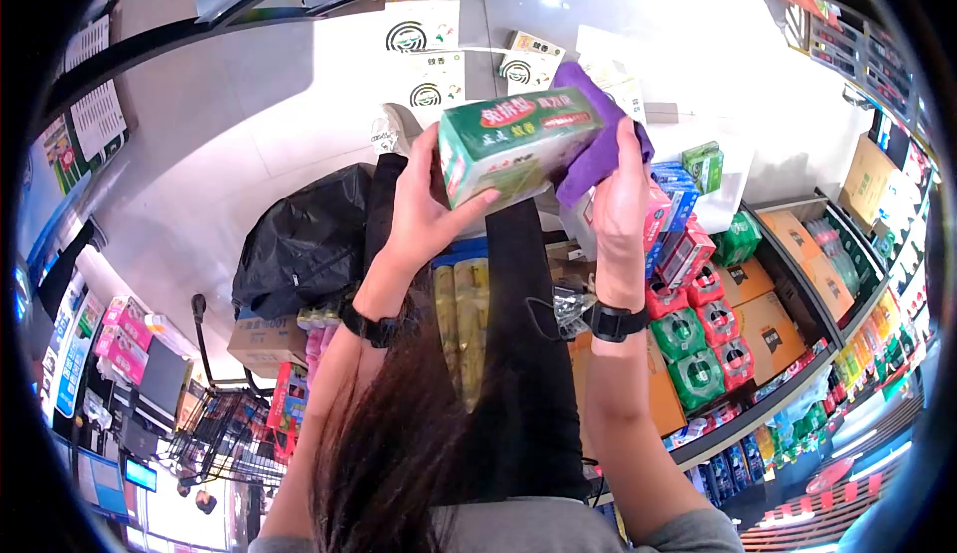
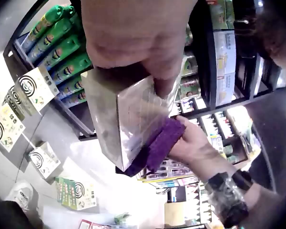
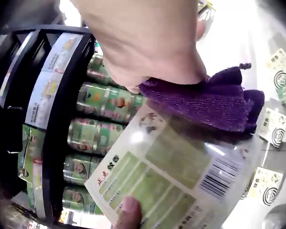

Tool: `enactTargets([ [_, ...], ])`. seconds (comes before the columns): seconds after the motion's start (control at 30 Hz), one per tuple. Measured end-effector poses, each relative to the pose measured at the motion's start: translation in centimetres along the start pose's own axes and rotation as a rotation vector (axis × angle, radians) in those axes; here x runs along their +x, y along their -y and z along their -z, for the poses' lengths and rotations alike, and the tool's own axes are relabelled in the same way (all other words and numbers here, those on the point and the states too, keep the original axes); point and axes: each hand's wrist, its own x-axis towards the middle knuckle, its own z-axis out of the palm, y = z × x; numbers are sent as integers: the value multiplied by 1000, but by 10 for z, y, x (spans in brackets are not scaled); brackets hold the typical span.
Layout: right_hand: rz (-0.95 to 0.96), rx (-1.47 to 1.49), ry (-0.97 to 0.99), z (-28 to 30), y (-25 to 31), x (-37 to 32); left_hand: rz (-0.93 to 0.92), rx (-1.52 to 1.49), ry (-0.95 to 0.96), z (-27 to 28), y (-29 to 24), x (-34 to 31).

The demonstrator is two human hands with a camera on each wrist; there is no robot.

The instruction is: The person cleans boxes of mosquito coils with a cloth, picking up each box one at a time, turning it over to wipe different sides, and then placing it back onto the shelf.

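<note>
Green carton [image 1: 523,149]: left grip [image 1: 421,216] clamped on it. Purple cloth [image 1: 595,164]: clamped in right grip [image 1: 620,199], at carton's end; work underway, extent unclear.

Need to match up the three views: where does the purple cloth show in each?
Head: purple cloth above and right of centre, in the right hand, at the box's right end.
Left wrist: purple cloth just below centre, at the box's lower end.
Right wrist: purple cloth above and right of centre, just below the hand, over the box's upper edge.
Shared landmark: the box.
</note>
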Motion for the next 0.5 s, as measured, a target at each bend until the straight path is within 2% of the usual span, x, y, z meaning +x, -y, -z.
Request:
enactTargets([
  [0.1,56,-163,-61,-6,3,-3,57,46,27,4,-8,3],
  [0.13,85,-243,-81,-8,4,-3,-2,105,14,4,-12,5],
  [0.23,74,-211,-58,-9,15,-8,-109,252,33,1,-13,9],
  [0.3,173,-433,180,-14,17,-10,-166,337,31,-2,-14,13],
  [0.33,216,-505,227,-21,14,-17,-221,415,33,-3,-13,15],
  [0.43,450,-683,458,-41,9,-36,-110,486,17,-7,-9,18],
  [0.47,540,-825,558,-45,15,-39,-61,432,-9,-7,-3,17],
  [0.5,574,-877,601,-56,23,-47,-154,341,-22,-5,-1,20],
])
